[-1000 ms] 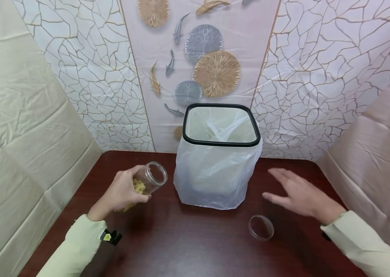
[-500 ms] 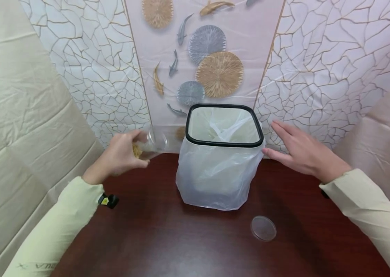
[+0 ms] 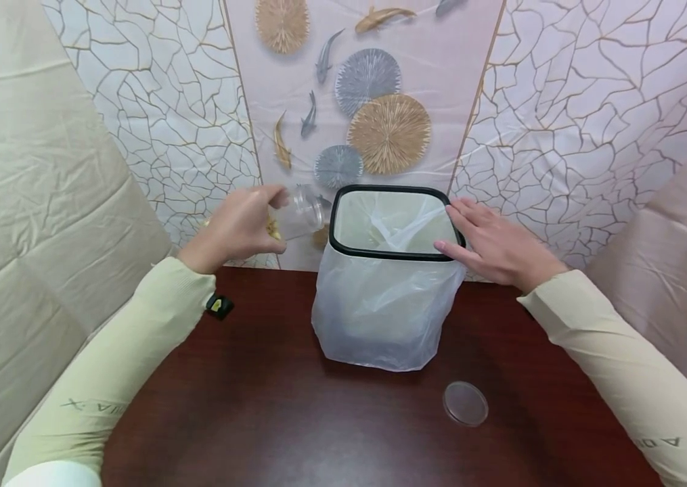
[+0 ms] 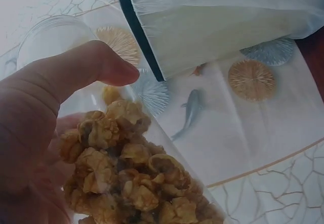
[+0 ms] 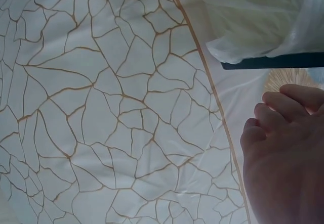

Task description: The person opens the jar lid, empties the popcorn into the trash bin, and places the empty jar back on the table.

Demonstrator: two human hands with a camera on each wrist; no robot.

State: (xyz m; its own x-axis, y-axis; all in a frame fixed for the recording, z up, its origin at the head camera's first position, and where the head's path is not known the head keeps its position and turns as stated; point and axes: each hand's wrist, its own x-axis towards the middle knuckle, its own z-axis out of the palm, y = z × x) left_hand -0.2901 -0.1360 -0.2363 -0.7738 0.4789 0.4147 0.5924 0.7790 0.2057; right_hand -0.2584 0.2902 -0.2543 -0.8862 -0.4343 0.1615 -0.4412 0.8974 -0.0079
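My left hand point(image 3: 236, 226) grips a clear jar point(image 3: 302, 215), tilted with its open mouth toward the trash bin point(image 3: 388, 308). Inside the jar lie brownish-yellow pieces of popcorn point(image 4: 136, 168), seen close up in the left wrist view; the thumb crosses the jar's wall. The bin has a black rim point(image 3: 394, 256) and a white plastic liner. At the rim's right side is my right hand point(image 3: 492, 243), its fingers extended and overlapping the rim in the head view. The right wrist view shows that hand point(image 5: 288, 143) from behind, just below the bin's edge.
A round clear lid point(image 3: 465, 404) lies on the dark red-brown table point(image 3: 331, 433), in front of the bin and to its right. Behind stands a patterned backdrop point(image 3: 562, 135). Beige cloth walls point(image 3: 32, 237) rise on both sides.
My left hand has lifted the jar from low over the table up toward the bin's left side. My right hand has risen and moved left to the bin's rim.
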